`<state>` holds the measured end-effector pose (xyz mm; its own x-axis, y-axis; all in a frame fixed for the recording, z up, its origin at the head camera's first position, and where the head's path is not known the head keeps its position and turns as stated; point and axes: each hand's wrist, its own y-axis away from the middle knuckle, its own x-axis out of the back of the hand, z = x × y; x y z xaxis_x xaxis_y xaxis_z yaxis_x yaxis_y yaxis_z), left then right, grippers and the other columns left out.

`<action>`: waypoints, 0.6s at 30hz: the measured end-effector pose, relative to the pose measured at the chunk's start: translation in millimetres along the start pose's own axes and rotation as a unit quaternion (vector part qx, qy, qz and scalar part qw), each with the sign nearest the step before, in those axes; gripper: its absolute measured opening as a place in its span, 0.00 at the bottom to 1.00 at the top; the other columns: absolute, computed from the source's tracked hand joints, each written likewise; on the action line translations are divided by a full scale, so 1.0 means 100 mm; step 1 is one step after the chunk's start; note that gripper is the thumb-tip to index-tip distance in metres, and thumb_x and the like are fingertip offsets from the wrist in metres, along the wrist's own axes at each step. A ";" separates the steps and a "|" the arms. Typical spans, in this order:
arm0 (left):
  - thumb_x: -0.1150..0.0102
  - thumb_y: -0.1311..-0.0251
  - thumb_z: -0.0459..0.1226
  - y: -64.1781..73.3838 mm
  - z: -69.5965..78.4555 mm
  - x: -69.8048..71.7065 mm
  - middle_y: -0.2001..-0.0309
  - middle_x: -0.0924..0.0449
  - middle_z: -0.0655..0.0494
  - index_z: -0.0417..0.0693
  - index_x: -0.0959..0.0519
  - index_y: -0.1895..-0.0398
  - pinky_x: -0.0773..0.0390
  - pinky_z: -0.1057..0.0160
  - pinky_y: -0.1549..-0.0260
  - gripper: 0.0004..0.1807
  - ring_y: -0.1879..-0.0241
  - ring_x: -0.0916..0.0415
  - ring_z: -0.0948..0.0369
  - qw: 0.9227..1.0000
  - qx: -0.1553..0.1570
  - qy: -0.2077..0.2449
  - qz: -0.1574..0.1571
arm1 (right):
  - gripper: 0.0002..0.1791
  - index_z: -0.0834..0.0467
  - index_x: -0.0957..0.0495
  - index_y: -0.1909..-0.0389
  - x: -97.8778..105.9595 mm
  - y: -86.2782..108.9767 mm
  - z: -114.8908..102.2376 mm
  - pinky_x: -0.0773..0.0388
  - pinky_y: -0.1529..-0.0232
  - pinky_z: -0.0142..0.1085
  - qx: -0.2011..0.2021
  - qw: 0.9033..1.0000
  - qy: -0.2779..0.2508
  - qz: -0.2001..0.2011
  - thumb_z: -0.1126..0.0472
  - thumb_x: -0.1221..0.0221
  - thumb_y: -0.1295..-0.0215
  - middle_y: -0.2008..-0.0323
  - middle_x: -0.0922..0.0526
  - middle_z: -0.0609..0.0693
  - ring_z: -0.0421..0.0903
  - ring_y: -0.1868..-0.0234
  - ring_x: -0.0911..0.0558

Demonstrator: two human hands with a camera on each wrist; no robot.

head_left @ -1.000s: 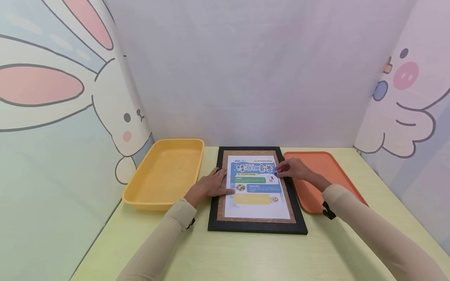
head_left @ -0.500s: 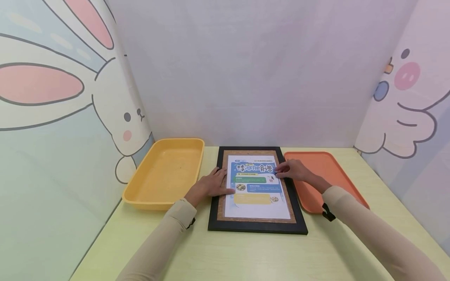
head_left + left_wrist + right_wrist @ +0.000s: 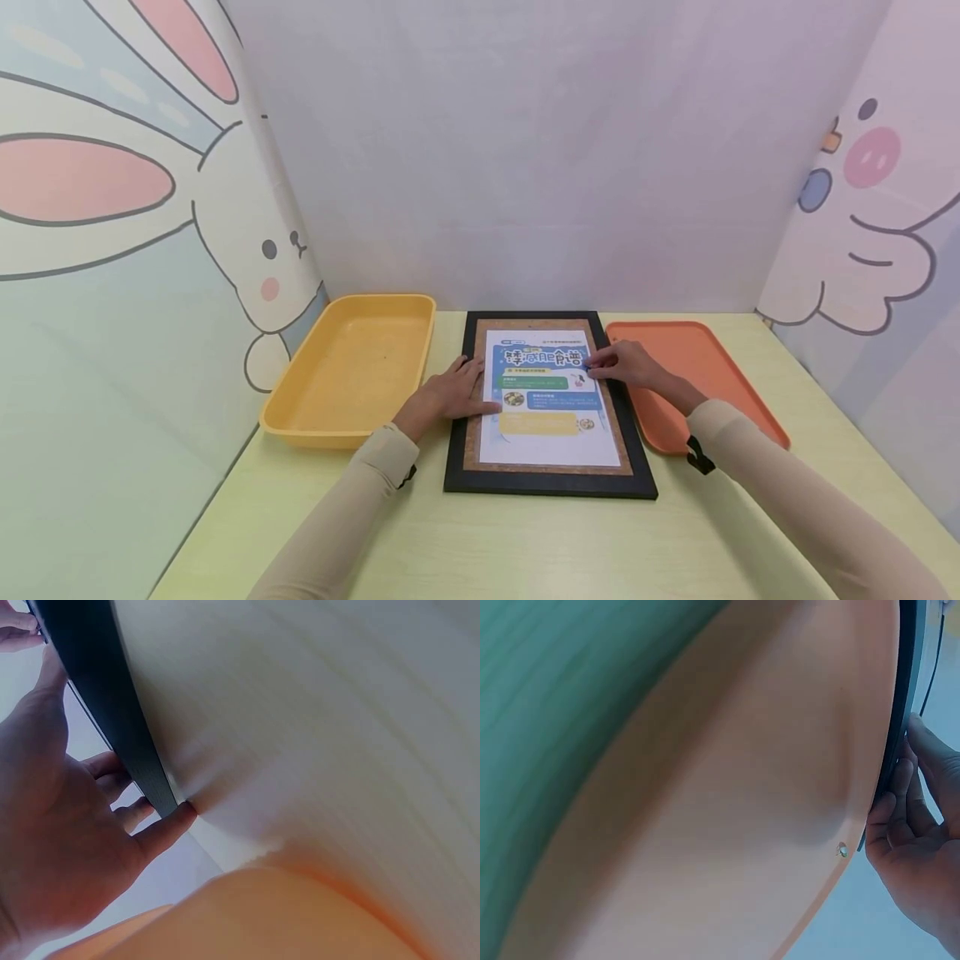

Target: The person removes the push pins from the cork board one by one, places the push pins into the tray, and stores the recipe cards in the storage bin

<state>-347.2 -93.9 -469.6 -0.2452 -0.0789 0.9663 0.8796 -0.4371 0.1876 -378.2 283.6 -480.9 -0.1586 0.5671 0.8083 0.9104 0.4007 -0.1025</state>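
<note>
A black-framed cork board [image 3: 472, 450] lies on the table with a printed paper sheet [image 3: 555, 450] over its cork. My left hand [image 3: 450, 392] rests across the board's left side, fingers spread and thumb on the sheet. In the left wrist view, fingertips of the left hand [image 3: 82, 840] reach over the black frame edge. My right hand [image 3: 626, 365] is at the sheet's upper right edge, thumb and fingertips pinched on a small dark-blue thing [image 3: 588, 363], mostly hidden by them. The right wrist view shows the right hand [image 3: 919, 832] beside the frame, its fingers curled.
A deep yellow tray [image 3: 341, 432] stands left of the board. Right of it lies an orange tray [image 3: 693, 383], partly under my right forearm. A small shiny thing [image 3: 842, 849] shows near the orange tray's edge. A wall panel [image 3: 510, 208] rises behind the table.
My right fingertips have shifted very slightly left over the sheet's edge. The left hand, board and trays keep their places; the head view tilts slightly.
</note>
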 end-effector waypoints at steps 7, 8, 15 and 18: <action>0.46 0.40 0.74 -0.01 0.00 0.00 0.16 0.53 0.55 0.51 0.49 0.15 0.38 0.36 0.28 0.59 0.17 0.59 0.48 1.000 -0.001 0.004 -0.001 | 0.15 0.63 0.11 0.49 0.00 0.03 -0.03 0.32 0.75 0.31 0.014 1.000 0.004 0.008 0.61 0.28 0.35 0.57 0.10 0.57 0.45 0.71 0.22; 0.46 0.40 0.74 -0.01 0.00 0.00 0.16 0.53 0.55 0.51 0.49 0.15 0.39 0.36 0.28 0.59 0.17 0.59 0.48 1.000 -0.001 0.003 -0.001 | 0.15 0.63 0.11 0.50 0.00 0.04 -0.03 0.32 0.75 0.31 0.015 1.000 0.005 0.009 0.61 0.28 0.35 0.57 0.10 0.57 0.45 0.71 0.22; 0.46 0.40 0.74 -0.01 0.00 -0.01 0.16 0.54 0.55 0.51 0.49 0.15 0.39 0.36 0.28 0.59 0.17 0.60 0.49 1.000 0.002 0.005 -0.002 | 0.13 0.61 0.10 0.53 0.00 0.04 -0.01 0.31 0.75 0.31 0.014 1.000 0.003 0.012 0.62 0.28 0.36 0.60 0.10 0.54 0.44 0.72 0.22; 0.46 0.40 0.74 -0.01 0.01 0.00 0.16 0.54 0.55 0.51 0.49 0.15 0.39 0.37 0.28 0.59 0.17 0.60 0.49 1.000 0.002 0.005 -0.002 | 0.12 0.61 0.10 0.54 0.00 0.04 0.00 0.32 0.75 0.31 0.017 1.000 0.004 0.013 0.62 0.28 0.36 0.61 0.10 0.53 0.44 0.72 0.23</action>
<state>-347.3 -93.0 -470.0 -0.2525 -0.0856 0.9638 0.8801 -0.4341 0.1920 -374.3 284.8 -481.4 -0.1313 0.5720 0.8097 0.9005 0.4104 -0.1439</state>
